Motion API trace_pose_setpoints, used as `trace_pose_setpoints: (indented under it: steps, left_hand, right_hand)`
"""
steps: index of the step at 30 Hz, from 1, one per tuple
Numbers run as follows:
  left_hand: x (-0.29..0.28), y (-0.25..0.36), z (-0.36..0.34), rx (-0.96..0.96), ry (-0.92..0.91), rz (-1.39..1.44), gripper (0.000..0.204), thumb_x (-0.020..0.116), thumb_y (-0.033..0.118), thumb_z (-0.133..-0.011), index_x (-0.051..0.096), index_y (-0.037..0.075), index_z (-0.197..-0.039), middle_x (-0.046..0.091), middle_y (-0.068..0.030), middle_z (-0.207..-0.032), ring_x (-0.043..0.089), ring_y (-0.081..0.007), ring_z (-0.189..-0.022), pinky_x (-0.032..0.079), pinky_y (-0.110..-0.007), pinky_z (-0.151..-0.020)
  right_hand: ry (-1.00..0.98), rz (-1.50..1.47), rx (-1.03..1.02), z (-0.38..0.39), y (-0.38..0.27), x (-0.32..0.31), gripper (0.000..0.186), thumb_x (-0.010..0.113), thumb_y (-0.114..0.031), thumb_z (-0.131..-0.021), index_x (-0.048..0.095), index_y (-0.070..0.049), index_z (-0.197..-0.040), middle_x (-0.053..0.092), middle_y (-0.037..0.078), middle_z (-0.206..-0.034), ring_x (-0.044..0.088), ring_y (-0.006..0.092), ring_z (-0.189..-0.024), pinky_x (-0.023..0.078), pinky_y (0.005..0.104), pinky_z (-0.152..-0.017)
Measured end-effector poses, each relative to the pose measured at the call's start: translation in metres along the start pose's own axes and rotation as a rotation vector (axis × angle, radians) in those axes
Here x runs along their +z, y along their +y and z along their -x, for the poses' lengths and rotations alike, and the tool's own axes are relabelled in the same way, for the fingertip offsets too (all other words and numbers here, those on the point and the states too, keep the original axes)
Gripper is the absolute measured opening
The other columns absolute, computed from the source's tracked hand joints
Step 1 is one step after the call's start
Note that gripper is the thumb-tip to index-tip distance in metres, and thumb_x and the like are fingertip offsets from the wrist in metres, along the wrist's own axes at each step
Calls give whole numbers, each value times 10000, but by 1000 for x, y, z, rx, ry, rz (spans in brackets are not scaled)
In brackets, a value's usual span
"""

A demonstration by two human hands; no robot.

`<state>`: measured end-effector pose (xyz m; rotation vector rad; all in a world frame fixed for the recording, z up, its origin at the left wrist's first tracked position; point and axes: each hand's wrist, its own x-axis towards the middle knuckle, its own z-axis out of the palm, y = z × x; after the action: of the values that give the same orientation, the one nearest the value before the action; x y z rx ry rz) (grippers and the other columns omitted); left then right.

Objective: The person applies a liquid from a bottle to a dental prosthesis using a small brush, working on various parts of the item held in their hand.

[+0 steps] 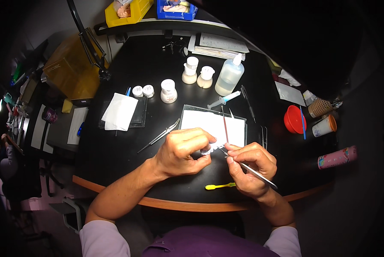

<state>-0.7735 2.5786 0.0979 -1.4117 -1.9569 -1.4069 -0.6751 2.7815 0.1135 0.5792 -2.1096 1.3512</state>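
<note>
My left hand (186,150) is closed, pinching a small white row of teeth, a dental piece (210,149), at its fingertips. My right hand (252,167) grips a slim metal dental instrument (258,174) like a pen, its tip touching or nearly touching the teeth. Behind both hands lies a white sheet (202,121) on a dark-edged glass tray (192,108). A thin reddish-brown stick (225,122) runs over the sheet up to my right fingers; whether they hold it, I cannot tell. Nearer the table edge is a yellow toothbrush-like tool (220,186).
Tweezers (159,135) lie left of the tray. Beyond it stand a syringe (224,99), a clear squeeze bottle (229,77), and several white-capped jars (168,91). A red bowl (294,120) and pink bottle (337,157) are at the right; white papers (120,112) at the left.
</note>
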Motion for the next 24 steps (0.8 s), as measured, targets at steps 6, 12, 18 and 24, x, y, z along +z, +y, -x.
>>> trace_pose_setpoints:
  steps: [6,12,18,24]
  left_hand:
    - [2,1,3,-23,-16,-9,191,790,-14,-611,626,14,-704,759,-125,-850,749,-216,-711,586,-282,-591]
    - [2,3,3,4,0,-1,175,755,-22,-650,652,-1,-789,704,-88,-799,707,-224,-673,567,-306,-582]
    - [2,4,1,16,2,-24,185,775,-22,-615,626,8,-721,739,-115,-833,722,-212,-674,572,-289,-572]
    - [3,3,2,20,-4,-33,191,784,-16,-602,617,16,-689,754,-127,-843,726,-204,-667,570,-280,-560]
  right_hand:
    - [-8,18,7,1,0,1,165,758,101,-786,671,19,-900,731,161,-859,778,291,-890,645,358,-840]
    - [-31,27,-7,2,4,0,167,765,101,-777,681,16,-894,745,168,-873,780,298,-908,642,348,-826]
    - [-22,37,-11,1,3,1,163,761,101,-776,683,17,-891,744,165,-869,780,294,-906,642,338,-815]
    - [-15,33,2,1,3,1,150,744,115,-771,679,25,-873,732,156,-847,779,287,-879,647,339,-813]
